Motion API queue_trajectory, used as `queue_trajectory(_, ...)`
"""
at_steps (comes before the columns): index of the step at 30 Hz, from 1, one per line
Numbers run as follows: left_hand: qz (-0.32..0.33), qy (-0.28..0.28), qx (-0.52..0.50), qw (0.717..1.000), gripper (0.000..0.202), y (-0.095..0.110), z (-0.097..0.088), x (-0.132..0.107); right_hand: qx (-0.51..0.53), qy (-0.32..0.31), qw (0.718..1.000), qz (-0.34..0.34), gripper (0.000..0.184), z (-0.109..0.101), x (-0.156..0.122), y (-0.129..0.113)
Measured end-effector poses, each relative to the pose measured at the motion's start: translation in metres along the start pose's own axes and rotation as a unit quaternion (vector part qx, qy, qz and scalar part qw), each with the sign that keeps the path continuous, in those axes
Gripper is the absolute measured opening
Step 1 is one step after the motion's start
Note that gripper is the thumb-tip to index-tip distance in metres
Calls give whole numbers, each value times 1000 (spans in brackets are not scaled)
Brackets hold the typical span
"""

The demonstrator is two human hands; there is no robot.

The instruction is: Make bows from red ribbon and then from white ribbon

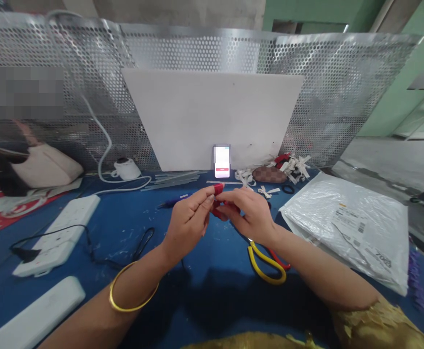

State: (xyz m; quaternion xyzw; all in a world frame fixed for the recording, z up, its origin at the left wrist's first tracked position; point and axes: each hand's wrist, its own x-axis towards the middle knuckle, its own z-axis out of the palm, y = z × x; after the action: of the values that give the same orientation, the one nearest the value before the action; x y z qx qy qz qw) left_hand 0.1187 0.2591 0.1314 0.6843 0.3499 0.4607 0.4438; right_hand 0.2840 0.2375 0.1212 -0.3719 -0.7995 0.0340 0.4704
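Note:
Both hands meet above the middle of the blue table, closed around a glossy red ribbon (pixel 218 188). The thumb and fingers of my left hand (pixel 190 213) pinch one side of it, and a gold bangle circles that wrist. From the other side, the bent fingers of my right hand (pixel 251 208) grip the ribbon, hiding much of its shape. Below my right wrist lie scissors (pixel 266 269) with yellow and red handles. Behind my left hand, a dark blue pen-like tool (pixel 173 201) is partly covered.
A lit phone (pixel 222 161) leans on a white board (pixel 215 111). White ribbon scraps and a small white bow (pixel 268 192) lie near a brown checked pouch (pixel 269 174). A plastic-wrapped package (pixel 346 228) is at right; a power strip (pixel 61 235) and glue sticks (pixel 175 179) are at left.

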Motion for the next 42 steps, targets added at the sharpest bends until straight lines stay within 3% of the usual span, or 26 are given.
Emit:
queue_trajectory(3,28,16,38,999,34,2,2,-5,-53,-22,998,-8,13,2,2,-2)
queue_trajectory(6,58,-7,83,995,38,4,2,-9,-77,-18,997,-8,12,3,1,-8)
queue_trajectory(10,89,-56,90,990,41,8,0,-12,6,36,998,48,11,2,-3,-14)
queue_trajectory(13,39,-86,-2,996,40,12,0,-13,132,53,983,114,11,0,-10,-18)
queue_trajectory(15,-32,-93,-85,992,36,13,3,-16,257,55,951,164,13,-2,-19,-21)
queue_trajectory(18,-127,-100,-196,967,27,11,10,-25,423,53,877,224,15,-4,-36,-26)
queue_trajectory(20,-163,-108,-244,950,25,7,15,-34,484,41,838,249,18,-4,-49,-29)
queue_trajectory(23,-207,-112,-285,929,23,-4,20,-48,522,13,806,278,21,1,-66,-33)
queue_trajectory(25,-237,-108,-291,921,18,-15,20,-53,512,21,806,297,23,8,-73,-33)
queue_trajectory(31,-254,-97,-244,931,21,-44,15,-52,407,106,842,339,24,36,-78,-30)
queue_trajectory(36,-287,-67,-212,932,22,-57,19,-53,357,93,858,356,23,50,-85,-29)
queue_trajectory(42,-286,-60,-178,940,27,-63,27,-57,380,95,836,385,22,44,-99,-24)
